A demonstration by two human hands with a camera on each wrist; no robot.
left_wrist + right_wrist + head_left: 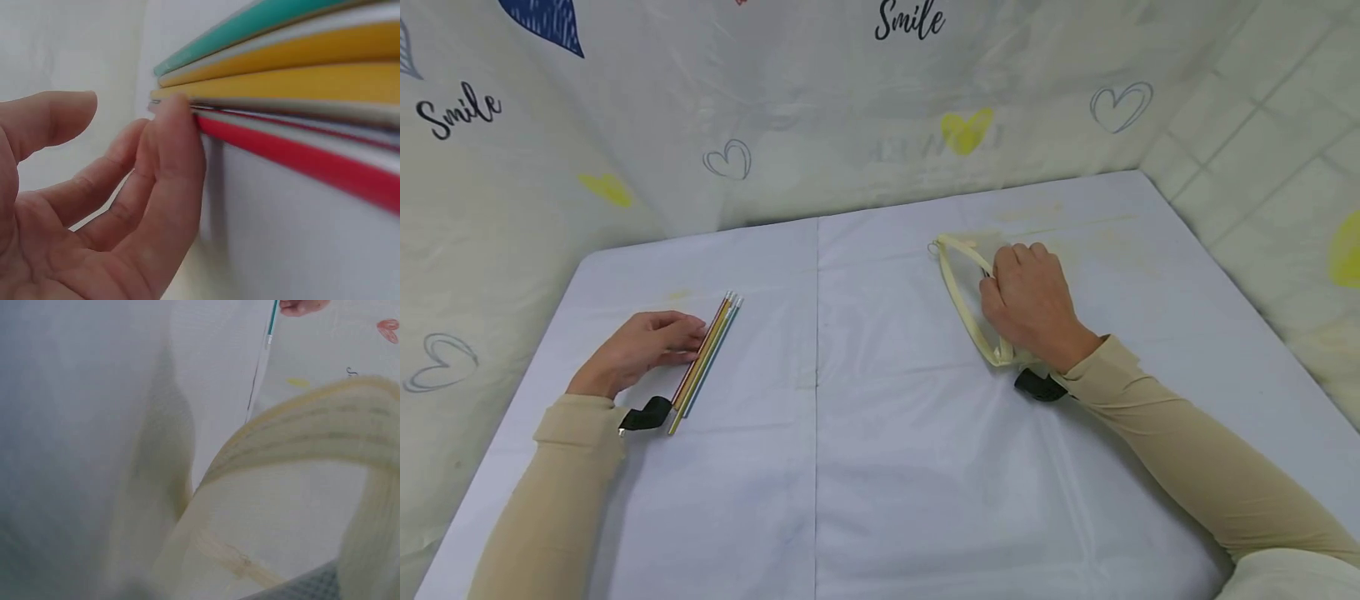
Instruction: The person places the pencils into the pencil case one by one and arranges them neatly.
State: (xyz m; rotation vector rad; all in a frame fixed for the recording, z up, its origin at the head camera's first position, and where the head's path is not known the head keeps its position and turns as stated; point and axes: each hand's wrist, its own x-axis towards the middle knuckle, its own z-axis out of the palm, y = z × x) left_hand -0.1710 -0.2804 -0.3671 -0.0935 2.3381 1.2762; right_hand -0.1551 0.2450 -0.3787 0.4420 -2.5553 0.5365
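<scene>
Several slim pencils in red, yellow and teal (706, 367) lie side by side on the white table at the left, slanting away from the person. My left hand (643, 348) is beside them. In the left wrist view, one fingertip touches the bundle near the red pencil (262, 144), while the thumb (65, 119) stays apart from it. Over on the right, my right hand (1032, 298) grips a sheer pouch with a cream zipper band (957, 296). Its fingers are curled at the band, and they hide part of it. The band (306, 437) arches across the right wrist view.
A white cloth with a centre crease covers the table (880, 467). Behind it hangs a pale curtain (820, 100) printed with hearts and words. A black wrist camera mount (647, 414) sits close to the lower ends of the pencils.
</scene>
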